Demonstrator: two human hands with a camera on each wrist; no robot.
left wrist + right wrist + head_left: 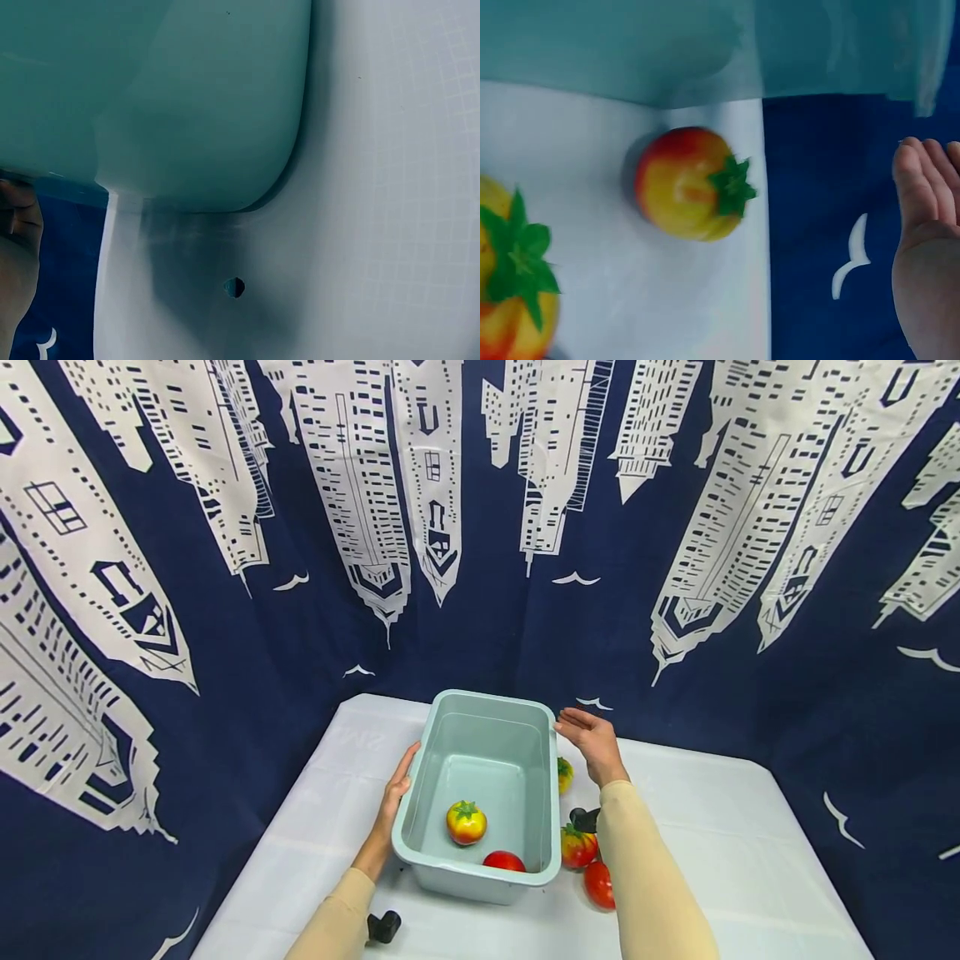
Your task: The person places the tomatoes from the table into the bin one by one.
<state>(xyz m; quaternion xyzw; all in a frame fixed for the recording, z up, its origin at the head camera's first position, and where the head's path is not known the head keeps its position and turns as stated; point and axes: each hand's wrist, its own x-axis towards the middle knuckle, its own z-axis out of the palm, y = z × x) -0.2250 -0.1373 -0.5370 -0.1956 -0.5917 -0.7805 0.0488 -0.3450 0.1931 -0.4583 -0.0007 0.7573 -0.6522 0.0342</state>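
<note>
A pale blue-green plastic bin stands on the white table, holding a yellow-red tomato with a green leafy top and a red tomato. Along the bin's left outer side lies my left hand, its fingers extended against the wall below the rim. In the left wrist view only part of that hand shows, beside the bin. My right hand is at the far right corner, fingers straight and fingertips close to the rim; whether they touch it I cannot tell.
Right of the bin, partly hidden by it and the right forearm, lie a yellow tomato, a red-yellow tomato and a red tomato. A navy cloth with white buildings hangs behind the white table.
</note>
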